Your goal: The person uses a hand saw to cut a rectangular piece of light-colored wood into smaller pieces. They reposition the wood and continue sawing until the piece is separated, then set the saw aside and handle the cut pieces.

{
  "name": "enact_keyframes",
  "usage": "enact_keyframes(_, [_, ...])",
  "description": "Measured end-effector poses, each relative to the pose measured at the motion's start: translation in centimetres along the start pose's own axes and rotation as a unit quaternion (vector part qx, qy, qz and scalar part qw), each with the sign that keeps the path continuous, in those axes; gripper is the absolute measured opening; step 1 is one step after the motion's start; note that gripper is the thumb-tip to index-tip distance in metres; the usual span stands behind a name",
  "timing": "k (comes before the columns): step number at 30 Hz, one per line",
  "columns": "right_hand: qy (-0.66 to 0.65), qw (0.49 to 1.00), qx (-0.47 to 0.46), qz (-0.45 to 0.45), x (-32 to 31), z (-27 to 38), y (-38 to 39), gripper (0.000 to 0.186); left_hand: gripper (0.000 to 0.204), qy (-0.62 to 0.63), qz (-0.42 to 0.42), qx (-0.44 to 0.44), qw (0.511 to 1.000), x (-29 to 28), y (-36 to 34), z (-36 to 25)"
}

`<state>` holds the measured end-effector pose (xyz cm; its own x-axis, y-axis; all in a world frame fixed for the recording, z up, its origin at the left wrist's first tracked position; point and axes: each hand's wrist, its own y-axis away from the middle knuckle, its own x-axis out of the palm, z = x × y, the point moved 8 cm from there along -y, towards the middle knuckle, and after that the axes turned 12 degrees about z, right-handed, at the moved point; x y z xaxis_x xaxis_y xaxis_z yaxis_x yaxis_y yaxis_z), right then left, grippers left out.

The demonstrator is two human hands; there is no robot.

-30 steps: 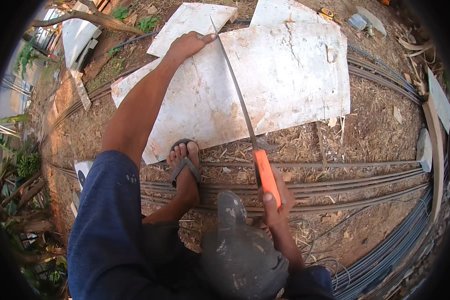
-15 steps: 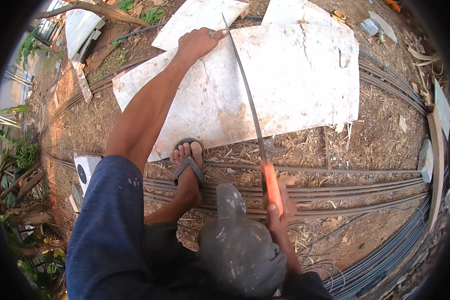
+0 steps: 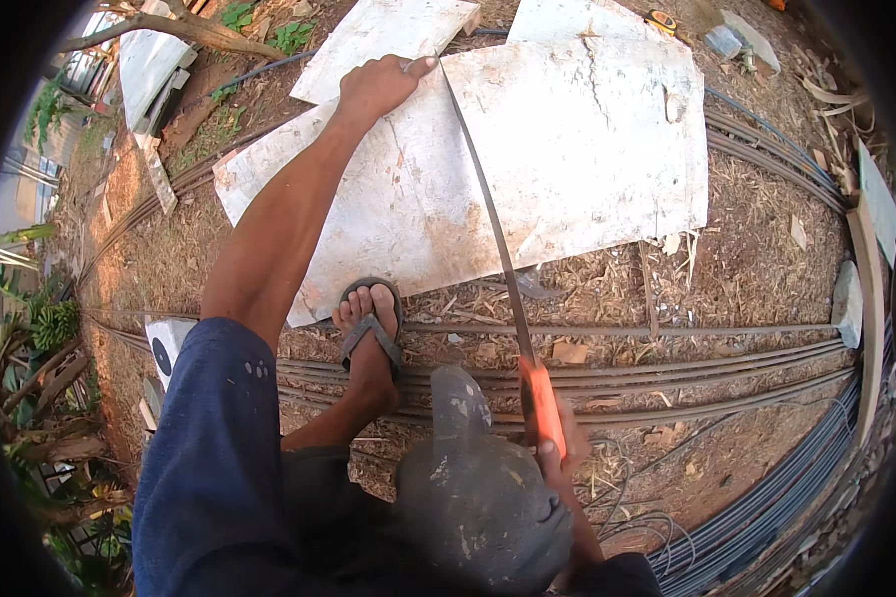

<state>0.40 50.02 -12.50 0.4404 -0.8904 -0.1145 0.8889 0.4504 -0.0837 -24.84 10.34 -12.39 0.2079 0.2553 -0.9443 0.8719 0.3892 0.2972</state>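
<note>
A handsaw (image 3: 490, 214) with a long dark blade and an orange handle lies across a large white board (image 3: 607, 139). My right hand (image 3: 560, 448) is closed around the saw's handle, nearer to me than the board's near edge. At the far edge, my left hand (image 3: 378, 88) grips the board, its fingers folded and its thumb right beside the blade's tip. My sandalled foot (image 3: 373, 318) presses on the board's near edge. The blade's length hides any cut line beneath it.
More white boards (image 3: 383, 40) lie behind. Long metal rods (image 3: 667, 378) run across the chip-strewn ground, with a bundle of thin bars (image 3: 767, 507) at lower right. A yellow-and-black tape measure (image 3: 659, 22) sits at the far right. A branch (image 3: 184, 32) crosses the upper left.
The saw has slid back toward me, its tip now close to the board's far edge. My left hand keeps its place on the board; the whole view has shifted slightly.
</note>
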Motion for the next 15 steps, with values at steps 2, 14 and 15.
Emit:
enact_keyframes(2, [-0.029,0.999,0.040,0.008,-0.2,0.7,-0.7,0.057,0.077,-0.016,-0.009,-0.010,1.000,-0.1,0.0,0.0])
enact_keyframes(14, [0.022,0.998,0.048,0.034,-0.3,-1.3,1.6,0.059,0.085,0.002,-0.011,0.020,1.000,0.5,-2.3,1.6])
enact_keyframes(15, [0.008,1.000,0.022,0.019,-0.7,-0.7,1.8,0.059,0.084,-0.020,-0.021,-0.004,1.000,0.6,-2.2,1.8])
